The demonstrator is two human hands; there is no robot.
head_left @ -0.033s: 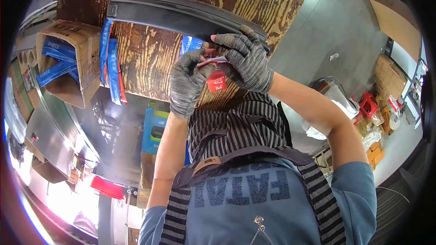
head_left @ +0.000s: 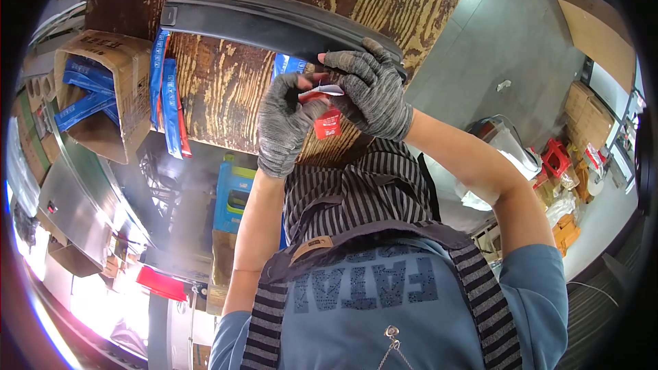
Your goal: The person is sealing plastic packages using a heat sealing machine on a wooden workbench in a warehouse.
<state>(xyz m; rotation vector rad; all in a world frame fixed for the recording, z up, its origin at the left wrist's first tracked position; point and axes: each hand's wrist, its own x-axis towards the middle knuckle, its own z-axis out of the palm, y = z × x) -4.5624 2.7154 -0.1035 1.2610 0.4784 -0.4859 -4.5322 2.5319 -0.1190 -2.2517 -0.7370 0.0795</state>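
Note:
Both my hands wear grey knitted gloves with bare fingertips. Between them is a small red packet [head_left: 327,125] with pale print, its lower part hanging below the fingers. A white flap [head_left: 332,90] shows at its upper edge. My left hand [head_left: 283,122] pinches the packet's left side with thumb and fingers. My right hand [head_left: 371,89] curls round its right side, hiding part of it, with the knuckles next to a long black curved plastic trim piece [head_left: 260,22]. This trim piece lies across the worn wooden table [head_left: 212,89].
Blue-and-red flat packages [head_left: 171,106] lie at the table's left edge, with another blue package [head_left: 288,65] under the trim. A cardboard box [head_left: 133,96] of blue packages stands at the left. A blue-green stool [head_left: 233,195] is below the table; a red stool [head_left: 556,157] sits far right.
My left hand has shifted slightly to the right and its fingertips have moved a little at the white flap. My right hand and the trim piece stay where they were.

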